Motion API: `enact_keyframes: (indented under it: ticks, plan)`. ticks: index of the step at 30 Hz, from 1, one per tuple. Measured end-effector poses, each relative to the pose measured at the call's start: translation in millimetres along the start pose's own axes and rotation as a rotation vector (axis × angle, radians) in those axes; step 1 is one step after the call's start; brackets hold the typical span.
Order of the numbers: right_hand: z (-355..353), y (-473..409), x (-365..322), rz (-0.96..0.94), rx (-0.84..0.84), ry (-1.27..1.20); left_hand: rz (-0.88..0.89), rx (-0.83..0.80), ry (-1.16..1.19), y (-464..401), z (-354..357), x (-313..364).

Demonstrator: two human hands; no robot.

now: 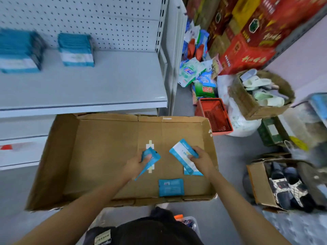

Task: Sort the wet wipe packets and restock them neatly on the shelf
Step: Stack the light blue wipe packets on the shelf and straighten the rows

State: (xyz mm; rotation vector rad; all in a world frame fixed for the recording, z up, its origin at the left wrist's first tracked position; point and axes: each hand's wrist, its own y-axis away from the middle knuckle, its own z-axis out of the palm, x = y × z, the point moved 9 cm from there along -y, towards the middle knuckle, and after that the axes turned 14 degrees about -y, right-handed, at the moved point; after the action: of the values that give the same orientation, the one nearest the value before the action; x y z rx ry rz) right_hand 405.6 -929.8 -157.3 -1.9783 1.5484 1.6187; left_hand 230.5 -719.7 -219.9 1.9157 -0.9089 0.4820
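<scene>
Packets gripped, 1 per hand: left hand (141, 160) around a blue packet (150, 159), right hand (199, 159) around a white-faced packet (182, 152), above cardboard box (53, 156). Likely lifted for shelf (106, 82), beside 2 stacks (76, 50). Spare packet (171, 187) in box.

Grey shelf (109, 82) carries two blurred, seemingly wet-wipe stacks (76, 50).

Left hand (139, 160) gripping a blue packet (150, 160), right hand (200, 159) gripping another packet (183, 153), over cardboard box (58, 156)
</scene>
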Motion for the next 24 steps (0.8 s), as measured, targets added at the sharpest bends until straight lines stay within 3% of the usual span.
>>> enact_keyframes:
  ticks: [3, 6, 9, 14, 24]
  plan:
    - [26.3, 25.3, -60.4, -0.074, 0.036, -0.012, 0.137, 0.002, 0.109, 33.1, -60.9, 1.0]
    - [61.7, 50.0, -120.0, -0.154, 0.057, -0.019, 0.237, -0.045, 0.064, 75.0, -116.6, 1.8]
    - [98.5, 71.5, -175.9, -0.217, 0.047, -0.016, 0.227, 0.036, 0.077, 101.6, -171.5, -13.7]
    - [150.2, 96.8, -251.1, -0.282, -0.006, -0.027, 0.093, 0.146, 0.431, 133.8, -249.3, -42.7]
    - [214.8, 95.9, -315.9, -0.427, -0.074, -0.076, 0.228, 0.311, 0.515, 195.1, -335.7, -57.4]
